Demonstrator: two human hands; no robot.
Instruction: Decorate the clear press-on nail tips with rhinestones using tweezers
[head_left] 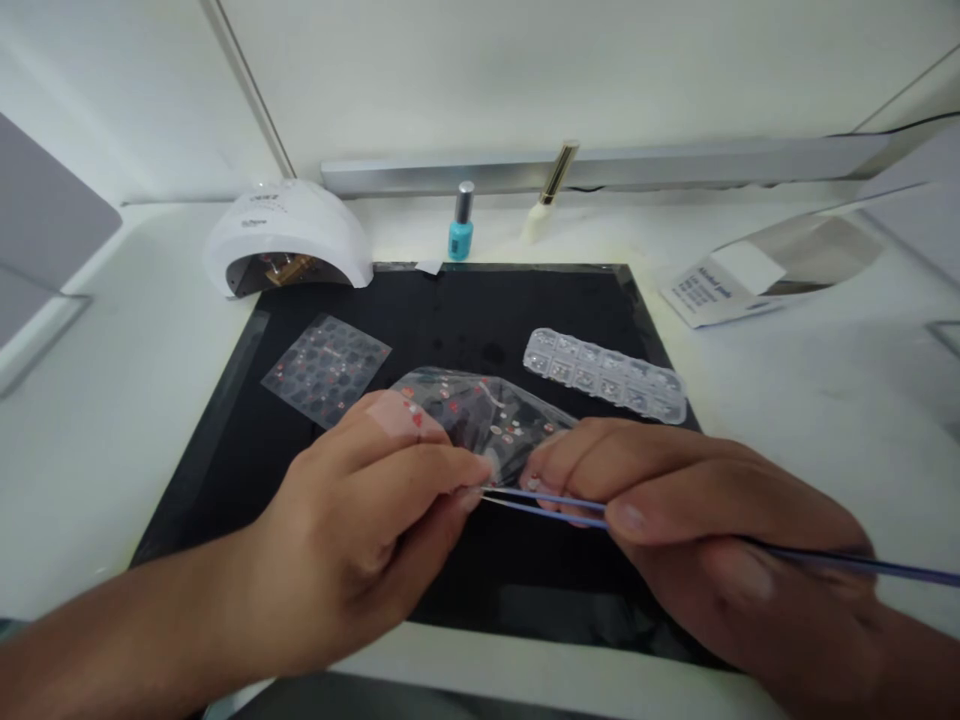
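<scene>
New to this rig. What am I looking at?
No robot: one picture from a head-worn camera looking forward and down at a person's bare hands. The left hand pinches clear sticker film; the right hand holds blue tweezers, tips at the left fingers. On the black mat lie another sticker sheet and a clear compartment case. Behind are a white domed device, teal bottle and gold-capped bottle; right, an open box.
</scene>
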